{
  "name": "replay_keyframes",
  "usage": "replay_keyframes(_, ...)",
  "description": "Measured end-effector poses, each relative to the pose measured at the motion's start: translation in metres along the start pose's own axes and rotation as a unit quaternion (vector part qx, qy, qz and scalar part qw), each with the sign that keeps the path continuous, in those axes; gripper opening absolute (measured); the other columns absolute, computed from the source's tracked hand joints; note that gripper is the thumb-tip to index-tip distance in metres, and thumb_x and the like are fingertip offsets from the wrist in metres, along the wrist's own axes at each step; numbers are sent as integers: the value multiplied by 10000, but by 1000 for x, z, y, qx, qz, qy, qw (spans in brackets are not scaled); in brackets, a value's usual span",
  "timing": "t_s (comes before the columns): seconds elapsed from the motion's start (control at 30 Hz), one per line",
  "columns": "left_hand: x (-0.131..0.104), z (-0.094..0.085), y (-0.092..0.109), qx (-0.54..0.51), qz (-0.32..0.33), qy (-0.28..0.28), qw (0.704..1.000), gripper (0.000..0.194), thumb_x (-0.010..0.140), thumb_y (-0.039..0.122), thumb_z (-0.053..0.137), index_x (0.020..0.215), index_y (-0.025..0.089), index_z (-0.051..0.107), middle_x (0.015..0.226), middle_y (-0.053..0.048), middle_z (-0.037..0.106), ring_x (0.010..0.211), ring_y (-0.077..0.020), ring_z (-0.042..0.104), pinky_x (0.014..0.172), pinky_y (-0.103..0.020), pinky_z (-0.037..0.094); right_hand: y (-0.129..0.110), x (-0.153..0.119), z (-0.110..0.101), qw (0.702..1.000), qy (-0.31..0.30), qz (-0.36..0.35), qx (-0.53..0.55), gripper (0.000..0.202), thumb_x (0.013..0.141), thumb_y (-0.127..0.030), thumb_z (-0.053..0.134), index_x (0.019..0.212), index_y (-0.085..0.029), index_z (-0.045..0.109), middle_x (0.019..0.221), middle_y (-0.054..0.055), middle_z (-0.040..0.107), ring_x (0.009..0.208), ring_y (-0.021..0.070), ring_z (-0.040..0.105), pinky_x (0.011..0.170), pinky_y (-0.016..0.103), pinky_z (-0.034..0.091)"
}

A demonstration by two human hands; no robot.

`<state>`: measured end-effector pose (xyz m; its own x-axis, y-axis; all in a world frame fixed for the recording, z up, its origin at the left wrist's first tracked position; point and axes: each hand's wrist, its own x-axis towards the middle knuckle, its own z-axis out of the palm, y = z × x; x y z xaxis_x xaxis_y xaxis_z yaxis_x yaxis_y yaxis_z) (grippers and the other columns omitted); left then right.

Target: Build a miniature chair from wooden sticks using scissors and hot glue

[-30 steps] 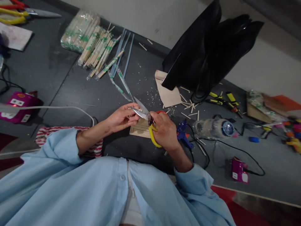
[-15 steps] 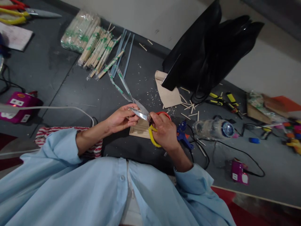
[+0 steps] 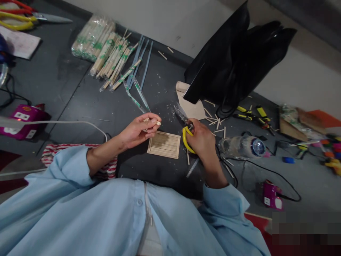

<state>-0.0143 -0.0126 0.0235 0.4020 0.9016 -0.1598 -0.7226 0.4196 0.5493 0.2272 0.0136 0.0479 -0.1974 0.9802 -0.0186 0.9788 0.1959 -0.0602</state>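
Small pale wooden stick pieces point(image 3: 158, 123) are pinched between the thumb and fingers of my left hand point(image 3: 141, 131), above the dark table. My right hand point(image 3: 201, 138) grips scissors point(image 3: 188, 137) with a yellow handle, their blades pointing away to the upper left and smeared by motion. Between the hands, a small rectangular panel of thin wooden sticks point(image 3: 163, 145) lies flat, its upper left corner close under my left hand. Empty clear wrappers with green print point(image 3: 138, 94) lie just beyond my left hand.
Wrapped chopsticks point(image 3: 114, 60) and blue strips point(image 3: 147, 64) lie at the back left. A beige sheet point(image 3: 190, 105) and a black bag point(image 3: 221, 57) are behind. A plastic bottle point(image 3: 239, 146), cables and cutters point(image 3: 262, 115) sit right. Red-and-yellow-handled shears point(image 3: 50, 17) lie far left.
The scissors have moved right in my right hand, away from my left hand, uncovering the stick panel. My left hand stays nearly in place, still pinching the stick pieces.
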Motion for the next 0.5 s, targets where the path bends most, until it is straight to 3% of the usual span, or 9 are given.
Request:
replay_keyframes(0.17, 2, -1, 6, 64, 19, 25, 997, 192, 744, 242, 801, 869, 149, 688, 642, 19, 576, 513, -34, 408, 467, -160, 306, 14, 6, 1, 995, -92, -3, -35, 459, 816, -232, 581, 1271, -166, 592, 995, 145, 705, 936, 300, 631, 801, 374, 466)
replay_keyframes(0.27, 3, -1, 8, 104, 24, 31, 994, 227, 717, 260, 822, 830, 154, 657, 607, 32, 580, 485, -31, 395, 454, -165, 278, 4, 2, -8, 998, -55, 16, -39, 378, 846, -259, 573, 1205, -165, 645, 1023, 181, 699, 943, 322, 632, 815, 429, 478)
replay_keyframes(0.37, 4, -1, 7, 168, 32, 47, 984, 261, 709, 306, 830, 803, 155, 639, 615, 29, 602, 479, -28, 399, 449, -165, 270, -21, 0, -16, 987, 25, -21, 156, 351, 914, -278, 505, 1233, -198, 626, 1042, 121, 702, 885, 236, 651, 789, 375, 512)
replay_keyframes(0.43, 5, -3, 7, 221, 44, 62, 972, 274, 707, 334, 832, 813, 153, 655, 632, 25, 613, 500, -34, 433, 460, -162, 297, -41, 2, -19, 944, 19, -59, 324, 403, 919, -372, 546, 1301, -245, 574, 1003, 54, 706, 838, 189, 658, 714, 319, 530)
replay_keyframes(0.5, 6, -6, 7, 262, 57, 69, 961, 295, 697, 363, 837, 825, 151, 677, 637, 20, 619, 527, -45, 469, 475, -163, 328, -58, 6, -18, 910, -7, -87, 406, 451, 878, -421, 628, 1297, -258, 581, 971, 26, 707, 808, 165, 654, 686, 293, 531)
